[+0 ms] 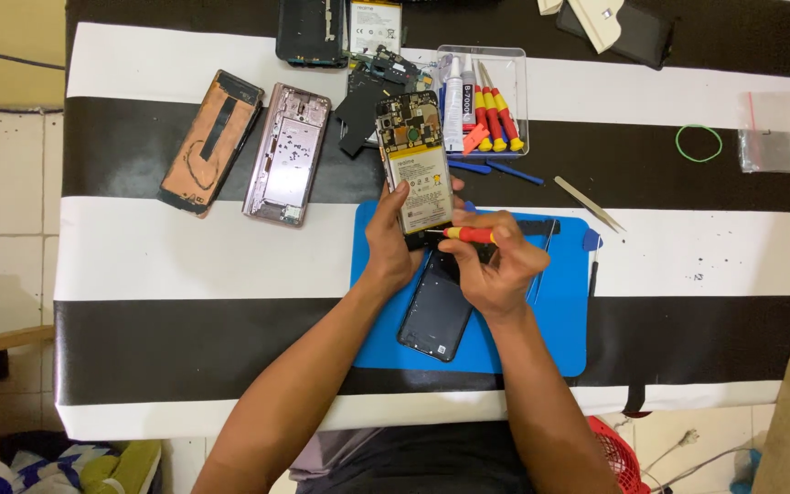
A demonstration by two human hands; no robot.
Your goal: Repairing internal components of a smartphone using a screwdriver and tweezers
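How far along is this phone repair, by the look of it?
Done: the dark back cover is off and lies on the blue mat, so the opened phone shows its battery and circuit board. In hand: the left hand holds the phone up while the right hand puts a red-and-yellow screwdriver to its lower end. Left: the battery is still in place, and nothing is reassembled.

- White-and-yellow battery label (424, 187) faces up on the opened phone, upright above the blue mat.
- Clear plastic bag (770, 137) lies flat, far right, on the stripes.
- Second white battery label (375, 26) sits at the top edge.
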